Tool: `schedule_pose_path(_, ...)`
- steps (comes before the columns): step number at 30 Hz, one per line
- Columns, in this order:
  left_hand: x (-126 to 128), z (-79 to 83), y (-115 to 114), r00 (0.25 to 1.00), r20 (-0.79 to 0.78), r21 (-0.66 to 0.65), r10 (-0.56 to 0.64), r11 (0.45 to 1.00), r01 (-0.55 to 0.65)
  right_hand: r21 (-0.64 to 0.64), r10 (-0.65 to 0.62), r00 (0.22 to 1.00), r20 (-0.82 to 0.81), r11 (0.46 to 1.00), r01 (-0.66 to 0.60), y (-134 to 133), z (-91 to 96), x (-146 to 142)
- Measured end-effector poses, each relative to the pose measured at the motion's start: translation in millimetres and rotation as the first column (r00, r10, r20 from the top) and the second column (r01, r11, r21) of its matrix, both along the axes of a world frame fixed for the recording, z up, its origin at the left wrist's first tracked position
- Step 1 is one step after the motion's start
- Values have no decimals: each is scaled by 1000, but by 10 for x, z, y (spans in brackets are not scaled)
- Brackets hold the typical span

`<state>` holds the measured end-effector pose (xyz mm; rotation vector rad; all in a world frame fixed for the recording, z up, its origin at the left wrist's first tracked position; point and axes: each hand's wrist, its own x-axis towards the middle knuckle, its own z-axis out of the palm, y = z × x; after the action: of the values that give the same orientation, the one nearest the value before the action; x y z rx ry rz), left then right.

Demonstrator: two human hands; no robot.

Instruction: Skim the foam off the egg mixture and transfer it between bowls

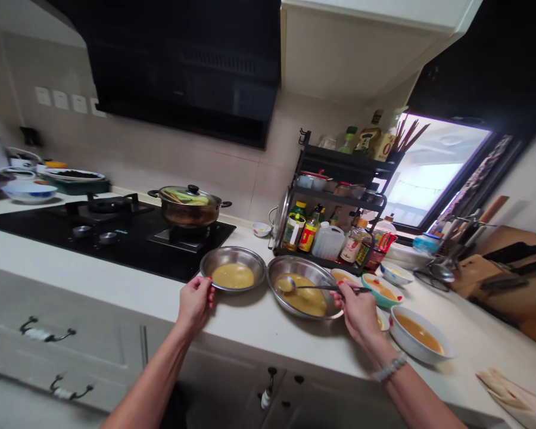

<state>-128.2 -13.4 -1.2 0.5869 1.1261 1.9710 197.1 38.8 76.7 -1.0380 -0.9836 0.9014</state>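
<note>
My left hand pinches the near left rim of a shallow metal bowl, which holds a pool of yellowish liquid. To its right stands a larger metal bowl with more of the same yellowish liquid. My right hand grips the dark handle of a ladle, whose round head is over or in the liquid of the larger bowl; the exact depth is unclear. Both bowls rest on the white counter, side by side with their rims close together.
A lidded pot sits on the black gas stove at left. Behind the bowls stands a black rack with several bottles. At right are a white bowl of orange-brown liquid, a green-rimmed bowl and a knife block.
</note>
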Motion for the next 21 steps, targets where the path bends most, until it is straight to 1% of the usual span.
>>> schedule_pose_path(9, 4, 17, 0, 1000, 0, -14, 15, 1000, -15, 63, 5, 999, -34, 998, -3, -78, 324, -51)
schedule_pose_path(14, 0, 5, 1, 1000, -17, -13, 17, 1000, -17, 116, 54, 998, -22, 992, -51, -66, 459, -251)
schedule_pose_path(17, 6, 8, -4, 1000, -16, -7, 19, 1000, -19, 149, 75, 996, 50, 985, -82, -57, 449, -459)
schedule_pose_path(19, 12, 18, -6, 1000, -12, -1, 21, 1000, -21, 178, 92, 984, 153, 977, -119, -71, 400, -602)
schedule_pose_path(21, 16, 27, -6, 1000, -11, 2, 21, 1000, -21, 223, 112, 952, 286, 958, -180, -112, 332, -718)
